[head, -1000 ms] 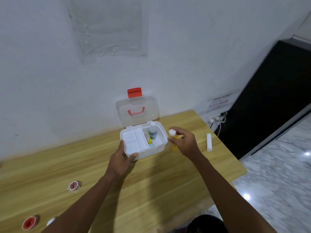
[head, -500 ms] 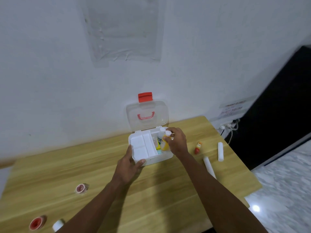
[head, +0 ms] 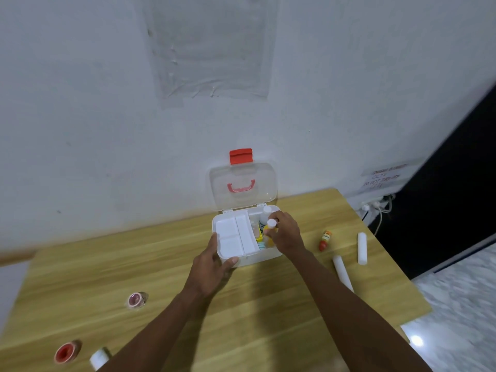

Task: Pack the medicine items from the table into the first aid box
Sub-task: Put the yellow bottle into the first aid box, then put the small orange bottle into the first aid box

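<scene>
One yellow bottle (head: pixel 269 232) upright, cap up, in right hand (head: pixel 285 233) over first aid box (head: pixel 245 236), left hand (head: pixel 212 267) gripping its front-left corner

Light is even and soft indoors, a bit dim, cool white on the wall (head: pixel 80 103). I see faint shadows under both forearms on the worktop (head: pixel 107 264). One bright glare spot on the marble floor (head: pixel 416 340) at lower right. Whole frame is motion-smeared, worst at the left edge and on the tape rolls (head: pixel 137 300). Wide-angle bending tilts the wall and worktop edges. Dark panel (head: pixel 456 197) at right shows no detail.
</scene>
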